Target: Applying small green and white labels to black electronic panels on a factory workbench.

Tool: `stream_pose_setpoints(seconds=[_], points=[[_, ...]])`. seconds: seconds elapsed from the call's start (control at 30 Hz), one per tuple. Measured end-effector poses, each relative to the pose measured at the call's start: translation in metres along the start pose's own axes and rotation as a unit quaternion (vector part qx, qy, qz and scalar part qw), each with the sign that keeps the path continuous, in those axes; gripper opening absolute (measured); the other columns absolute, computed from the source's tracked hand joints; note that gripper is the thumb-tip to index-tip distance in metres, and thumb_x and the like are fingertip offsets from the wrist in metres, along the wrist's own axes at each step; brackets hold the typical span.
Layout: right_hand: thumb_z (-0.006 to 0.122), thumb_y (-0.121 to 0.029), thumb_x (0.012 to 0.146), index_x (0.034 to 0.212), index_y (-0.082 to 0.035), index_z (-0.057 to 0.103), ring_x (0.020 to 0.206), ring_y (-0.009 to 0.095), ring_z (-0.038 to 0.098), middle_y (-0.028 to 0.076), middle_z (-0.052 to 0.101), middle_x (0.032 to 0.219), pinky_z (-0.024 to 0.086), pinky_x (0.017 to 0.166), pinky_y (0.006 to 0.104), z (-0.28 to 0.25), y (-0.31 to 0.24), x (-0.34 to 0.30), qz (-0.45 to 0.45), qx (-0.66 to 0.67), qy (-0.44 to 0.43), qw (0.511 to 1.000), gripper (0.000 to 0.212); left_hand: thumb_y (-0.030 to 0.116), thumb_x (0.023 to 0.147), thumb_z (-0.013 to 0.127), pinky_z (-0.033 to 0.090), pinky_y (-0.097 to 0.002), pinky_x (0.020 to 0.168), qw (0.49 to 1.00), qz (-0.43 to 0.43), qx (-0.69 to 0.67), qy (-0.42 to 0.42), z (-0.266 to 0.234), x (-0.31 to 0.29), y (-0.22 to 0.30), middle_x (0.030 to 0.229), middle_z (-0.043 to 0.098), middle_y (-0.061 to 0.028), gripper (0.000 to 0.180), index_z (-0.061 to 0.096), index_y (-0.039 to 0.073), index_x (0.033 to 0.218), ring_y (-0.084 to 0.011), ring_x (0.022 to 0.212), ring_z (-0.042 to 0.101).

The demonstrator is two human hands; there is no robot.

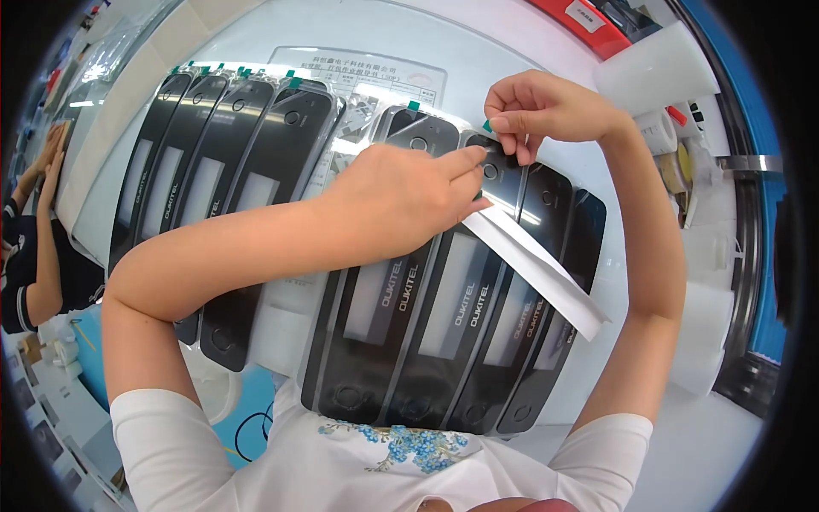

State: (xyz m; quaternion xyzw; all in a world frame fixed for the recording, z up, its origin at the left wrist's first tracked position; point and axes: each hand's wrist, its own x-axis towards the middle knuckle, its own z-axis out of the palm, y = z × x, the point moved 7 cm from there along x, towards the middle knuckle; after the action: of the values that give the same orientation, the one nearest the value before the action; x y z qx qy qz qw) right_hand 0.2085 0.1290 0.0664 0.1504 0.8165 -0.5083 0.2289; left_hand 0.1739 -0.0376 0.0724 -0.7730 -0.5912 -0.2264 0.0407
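Black phone back panels [409, 341] with camera holes and pale windows lie overlapping in a row before me. Green pull tabs [414, 106] stick out along their far edges. My left hand [409, 196] reaches across the row and is closed on a folded white strip [546, 277], which slants down to the right over the panels. Just right of it, my right hand [546, 111] pinches a small green tab [488, 125] at the top of one panel. The left hand hides part of the panels beneath it. A second row of black panels [230, 128] lies to the left.
A printed sheet [367, 77] lies at the far side of the white table [478, 60]. Rolls of white foam [661, 68] and tape [678, 171] line the right side, below a red bin [580, 21]. At the left edge, another person's hands [51, 158] are at work.
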Motion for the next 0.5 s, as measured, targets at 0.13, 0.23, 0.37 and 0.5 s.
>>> stream_pose_setpoints(seconds=[0.13,0.23,0.37,0.5], points=[[0.058,-0.019,0.098,0.092,0.0,0.057,0.063,0.013,0.067,0.007,0.066,0.076,0.058,0.061,0.0259,0.003,-0.002,0.011,0.039,-0.021,-0.069,0.997,0.021,0.028,0.091,0.065,0.052,-0.0291,0.054,1.0,0.006,-0.005,0.009,0.002,-0.003,-0.001,0.119,0.066,-0.0032,0.025,0.065,0.006,0.103,-0.0176,0.07,0.067],[0.059,-0.019,0.097,0.091,0.0,0.057,0.061,0.013,0.066,0.007,0.066,0.076,0.059,0.06,0.0265,0.003,-0.002,0.012,0.051,-0.026,-0.087,0.995,0.02,0.028,0.09,0.065,0.051,-0.0287,0.054,1.0,0.002,-0.008,0.01,0.003,-0.004,-0.002,0.121,0.065,-0.0026,0.026,0.065,0.006,0.104,-0.0167,0.068,0.066],[0.058,-0.017,0.097,0.091,0.0,0.057,0.06,0.012,0.066,0.006,0.065,0.074,0.059,0.058,0.0273,0.005,-0.002,0.017,0.048,-0.025,-0.123,0.991,0.018,0.028,0.09,0.066,0.051,-0.0282,0.054,1.0,0.005,0.003,0.012,0.003,-0.005,-0.002,0.122,0.064,-0.0016,0.026,0.065,0.006,0.105,-0.0155,0.067,0.064],[0.058,-0.016,0.097,0.091,0.001,0.057,0.059,0.012,0.066,0.007,0.065,0.073,0.059,0.056,0.0267,0.006,-0.001,0.021,0.051,-0.017,-0.136,0.989,0.018,0.029,0.089,0.066,0.051,-0.0279,0.054,1.0,0.003,0.006,0.012,0.002,-0.005,-0.003,0.123,0.063,-0.0007,0.027,0.066,0.007,0.105,-0.0145,0.066,0.063]])
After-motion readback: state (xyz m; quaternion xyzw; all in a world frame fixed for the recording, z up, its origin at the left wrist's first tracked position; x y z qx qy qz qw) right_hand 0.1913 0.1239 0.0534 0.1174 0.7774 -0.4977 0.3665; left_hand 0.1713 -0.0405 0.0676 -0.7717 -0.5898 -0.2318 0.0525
